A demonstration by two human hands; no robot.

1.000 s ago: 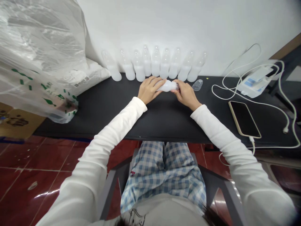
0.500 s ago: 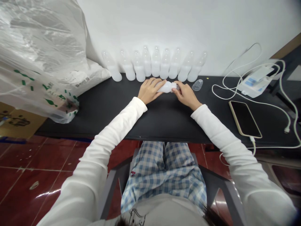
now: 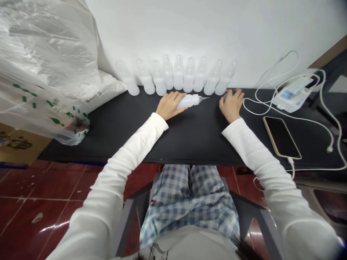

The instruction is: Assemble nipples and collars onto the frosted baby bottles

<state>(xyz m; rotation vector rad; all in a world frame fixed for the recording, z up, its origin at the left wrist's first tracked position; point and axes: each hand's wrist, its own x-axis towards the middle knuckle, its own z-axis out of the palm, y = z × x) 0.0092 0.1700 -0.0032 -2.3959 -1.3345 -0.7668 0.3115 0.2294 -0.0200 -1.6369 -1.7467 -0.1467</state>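
Note:
My left hand point(image 3: 171, 105) is wrapped round a white plastic squeeze bottle point(image 3: 188, 101) that lies on its side above the black table. A thin clear pointed nozzle point(image 3: 202, 98) sticks out of the bottle's neck toward the right. Farther right, my right hand point(image 3: 232, 104) has its fingers closed over a clear plastic cap point(image 3: 226, 96), which is mostly hidden beneath them. Behind both hands, several capped white bottles point(image 3: 189, 82) stand upright in a row along the wall.
On the left of the black table point(image 3: 189, 139) are large plastic bags point(image 3: 54, 65), with a cardboard box point(image 3: 23, 142) below. A phone point(image 3: 282, 137) on a cable lies at the right, near a white power strip point(image 3: 291, 95) and looped white cords point(image 3: 271, 104).
My right hand has left the bottle's neck and moved right onto the loose clear cap. The pointed nozzle now shows uncovered. My left hand still holds the bottle in nearly the same place.

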